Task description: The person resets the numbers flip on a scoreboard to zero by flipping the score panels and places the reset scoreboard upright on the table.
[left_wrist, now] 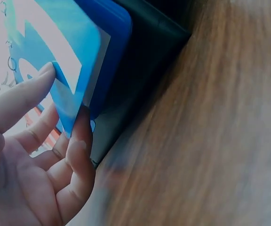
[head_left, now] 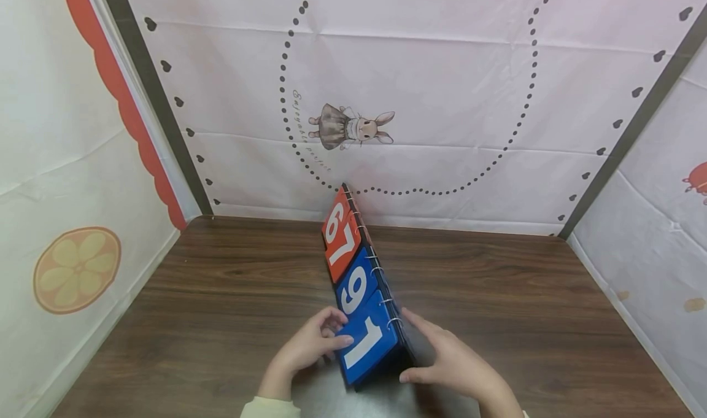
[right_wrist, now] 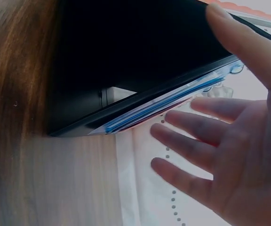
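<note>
1. Flip scoreboard [head_left: 360, 277], tent-shaped, ring-bound; stands mid-bench, its length running from 11 to 5 o'clock.
2. Near blue card [head_left: 380, 331], at the scoreboard's 5 o'clock end; free edge raised off the blue card beneath.
3. Left hand [head_left: 310, 341], at the scoreboard's 7 o'clock; fingers nearly closed, pinching that edge, thumb in front. Step in hand, as judged: turning this card. Next move calls for a single-card pinch and an arc over the rings [head_left: 393, 321].
4. Right hand [head_left: 452, 358], at 4 o'clock; fingers spread wide, grasping nothing, beside the black back panel [right_wrist: 140, 52]; contact unclear.
5. Red card [head_left: 334, 215], 11 o'clock end.
6. Wood-grain bench [head_left: 248, 270], beneath.
</note>
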### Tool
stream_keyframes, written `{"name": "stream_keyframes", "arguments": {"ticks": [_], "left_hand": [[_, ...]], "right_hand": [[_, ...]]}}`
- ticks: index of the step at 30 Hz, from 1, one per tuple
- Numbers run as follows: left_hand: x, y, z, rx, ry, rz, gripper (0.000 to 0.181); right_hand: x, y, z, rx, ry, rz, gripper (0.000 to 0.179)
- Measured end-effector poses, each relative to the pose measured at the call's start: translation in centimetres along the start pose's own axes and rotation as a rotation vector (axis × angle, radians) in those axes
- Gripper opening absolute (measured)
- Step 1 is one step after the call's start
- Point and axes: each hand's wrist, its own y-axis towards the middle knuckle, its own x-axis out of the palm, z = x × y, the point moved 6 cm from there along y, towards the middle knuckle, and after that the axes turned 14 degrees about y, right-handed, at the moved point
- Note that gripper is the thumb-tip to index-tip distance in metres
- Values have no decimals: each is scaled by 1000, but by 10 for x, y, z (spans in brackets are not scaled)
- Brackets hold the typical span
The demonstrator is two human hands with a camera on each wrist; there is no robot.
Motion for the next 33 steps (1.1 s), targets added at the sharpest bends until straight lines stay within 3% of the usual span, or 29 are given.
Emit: {"name": "stream_keyframes", "arguments": {"ticks": [9, 19, 33], "left_hand": [[3, 0, 0, -36, 40, 2, 49], [5, 2, -1, -48, 63, 19, 52], [4, -1, 2, -28, 83, 25, 41]], "right_hand": [[5, 1, 8, 52, 9, -65, 92], [8, 5, 14, 46, 9, -103, 92], [3, 1, 14, 2, -27, -95, 68]]}}
